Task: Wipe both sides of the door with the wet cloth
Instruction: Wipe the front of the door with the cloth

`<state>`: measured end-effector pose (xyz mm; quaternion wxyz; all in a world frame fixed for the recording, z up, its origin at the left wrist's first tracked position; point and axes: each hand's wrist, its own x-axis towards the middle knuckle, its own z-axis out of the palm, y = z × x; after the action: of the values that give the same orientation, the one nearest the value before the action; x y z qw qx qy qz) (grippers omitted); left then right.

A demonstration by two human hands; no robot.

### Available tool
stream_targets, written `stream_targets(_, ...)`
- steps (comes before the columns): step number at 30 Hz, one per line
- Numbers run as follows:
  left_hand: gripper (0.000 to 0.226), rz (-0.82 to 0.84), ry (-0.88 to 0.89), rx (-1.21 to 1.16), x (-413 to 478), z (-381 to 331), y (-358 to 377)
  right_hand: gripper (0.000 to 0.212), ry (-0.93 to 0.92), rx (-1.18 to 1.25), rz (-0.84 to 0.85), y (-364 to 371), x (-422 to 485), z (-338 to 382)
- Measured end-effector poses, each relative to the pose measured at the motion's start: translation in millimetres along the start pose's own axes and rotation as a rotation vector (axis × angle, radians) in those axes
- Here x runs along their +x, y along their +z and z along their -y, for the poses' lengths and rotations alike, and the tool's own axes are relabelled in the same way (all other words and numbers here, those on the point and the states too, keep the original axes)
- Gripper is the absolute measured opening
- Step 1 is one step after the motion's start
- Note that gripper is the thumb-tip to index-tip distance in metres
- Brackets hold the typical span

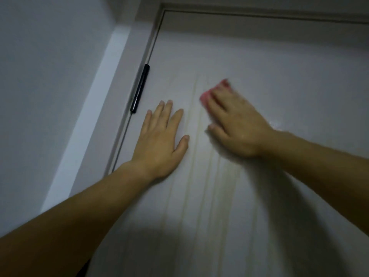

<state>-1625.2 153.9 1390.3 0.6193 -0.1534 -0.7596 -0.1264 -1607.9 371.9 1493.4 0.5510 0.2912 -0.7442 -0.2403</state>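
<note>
- The cloth (216,90), pink and blurred, lies flat on the white door (269,80), toward its hinge edge.
- The right hand (237,124) presses on the cloth, fingers spread.
- The left hand (161,142) rests open and flat on the door, just beside the black hinge (139,88).

door (259,66): matt, ribbed | cloth (207,94): pink fabric | hinge (139,88): glossy black

Single head view — you look forward and upward, close against the white door (259,66), its upper hinge-side corner and black hinge (139,88) filling the frame's left; both forearms enter from the lower edges.
</note>
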Motion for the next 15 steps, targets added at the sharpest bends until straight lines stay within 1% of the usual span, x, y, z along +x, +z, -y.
stream_targets(1,0.071,-0.012,-0.022,0.014,-4.8,7.0,0.0,0.077,-0.078,-0.033,0.038,3.1,-2.1,4.4)
stream_targets(2,0.072,-0.012,-0.039,0.027,-9.4,14.2,0.4,0.074,-0.122,-0.058,0.041,1.8,2.3,1.2)
stream_targets(3,0.072,-0.010,-0.050,0.036,-13.6,21.1,0.5,0.073,-0.116,-0.068,0.013,-2.1,12.6,-5.1)
stream_targets(4,0.071,-0.009,-0.058,0.039,-17.0,27.5,0.1,0.074,-0.053,-0.065,-0.003,-7.3,25.0,-12.4)
stream_targets(6,0.070,-0.011,-0.076,0.032,-21.1,37.1,-2.1,0.077,0.141,-0.010,-0.005,-18.1,49.4,-25.2)
stream_targets(7,0.070,-0.011,-0.084,0.032,-22.5,40.5,-3.4,0.078,0.213,0.008,-0.012,-19.1,58.8,-20.3)
stream_targets(8,0.071,-0.010,-0.084,0.037,-23.7,43.1,-4.4,0.078,0.224,0.004,-0.029,-17.1,64.4,-5.6)
stream_targets(9,0.071,-0.004,-0.080,0.042,-25.0,44.9,-5.1,0.078,0.171,-0.003,-0.034,-11.9,66.1,12.9)
stream_targets(11,0.071,0.011,-0.075,0.036,-28.9,46.3,-5.7,0.076,-0.046,-0.004,0.009,-1.7,59.2,45.9)
stream_targets(12,0.071,0.015,-0.075,0.032,-31.3,46.5,-5.9,0.074,-0.119,-0.003,0.027,-0.9,57.4,50.7)
stream_targets(13,0.071,0.018,-0.074,0.028,-34.2,46.7,-5.9,0.072,-0.144,-0.006,0.025,-4.4,62.1,46.5)
stream_targets(14,0.071,0.022,-0.074,0.023,-37.6,47.1,-5.3,0.071,-0.118,-0.011,0.003,-9.1,73.5,39.1)
stream_targets(15,0.071,0.025,-0.074,0.016,-40.7,48.1,-4.7,0.072,-0.053,-0.016,-0.013,-13.9,88.4,29.9)
